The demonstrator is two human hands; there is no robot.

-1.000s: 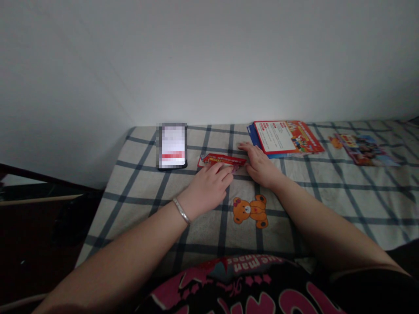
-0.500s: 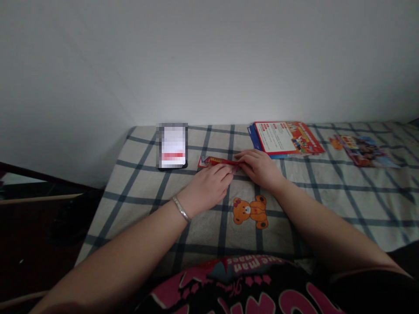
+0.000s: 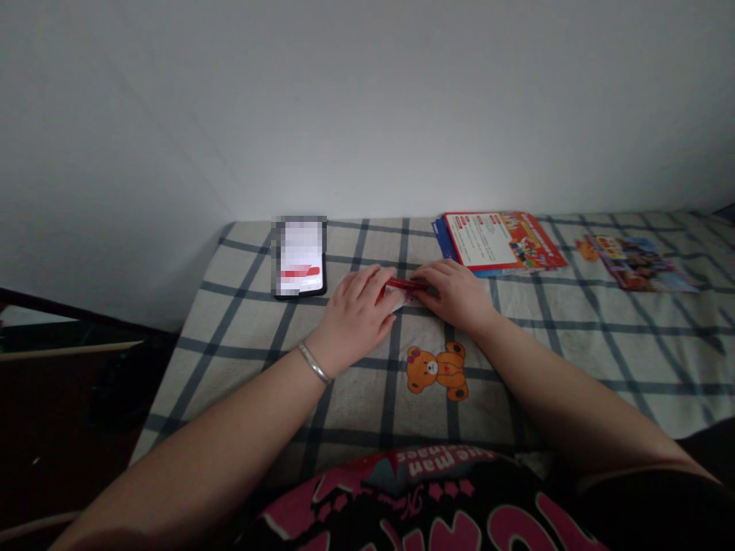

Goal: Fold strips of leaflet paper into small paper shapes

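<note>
Evidently, a red printed leaflet (image 3: 403, 284), folded into a narrow strip with a pale part showing just below, is held between the left hand (image 3: 361, 306) and the right hand (image 3: 456, 297); a crease is probably being pressed. For the next move, the layers would need to be held together and the fold kept level, so that the crease is run straight from end to end. The strip's long axis is laid from left to right, roughly parallel to the far edge of the checked cloth (image 3: 356, 405). One end is pointed at each hand, and the leaflet is placed well in from the left edge. The right end is pinched by nearly closed right-hand fingers and thumb. The left end is covered by bent, slightly parted left-hand fingers; whether it is pinched or only pressed cannot be told. A smartphone (image 3: 301, 256) is set near the far left corner. Beyond the right hand, a stack of printed leaflets (image 3: 482, 241) is laid along the far edge.
</note>
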